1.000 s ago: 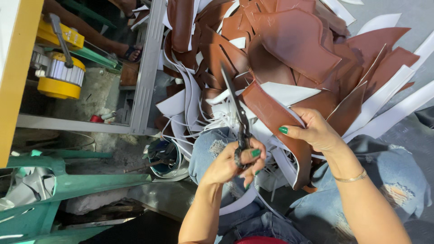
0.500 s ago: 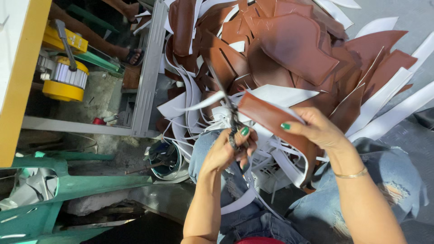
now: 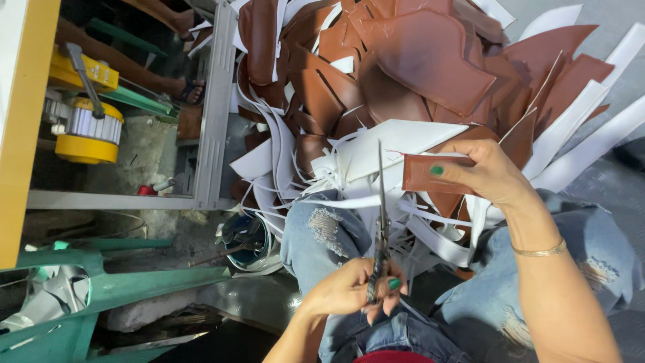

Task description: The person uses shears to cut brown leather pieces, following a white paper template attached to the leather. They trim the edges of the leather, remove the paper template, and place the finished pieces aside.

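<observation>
My left hand (image 3: 349, 292) is closed around the handles of a pair of dark scissors (image 3: 380, 222), low over my lap. The blades point up and away from me and look closed. My right hand (image 3: 490, 175) pinches a small rectangular brown leather piece (image 3: 422, 176), thumb on top. The scissor tip ends just left of that piece, apart from it. Both hands hover over my knees in torn blue jeans (image 3: 322, 235).
A big heap of brown leather cut-outs (image 3: 416, 60) and white strips (image 3: 410, 134) lies ahead. To the left are a grey metal frame (image 3: 215, 101), a yellow machine (image 3: 87, 121), another person's sandalled foot (image 3: 191, 91), a green plastic stool (image 3: 101, 282) and a bucket (image 3: 248, 235).
My left hand has drawn the scissors back toward my lap, away from the brown piece. My right hand has turned the piece flatter and holds it free of the blades.
</observation>
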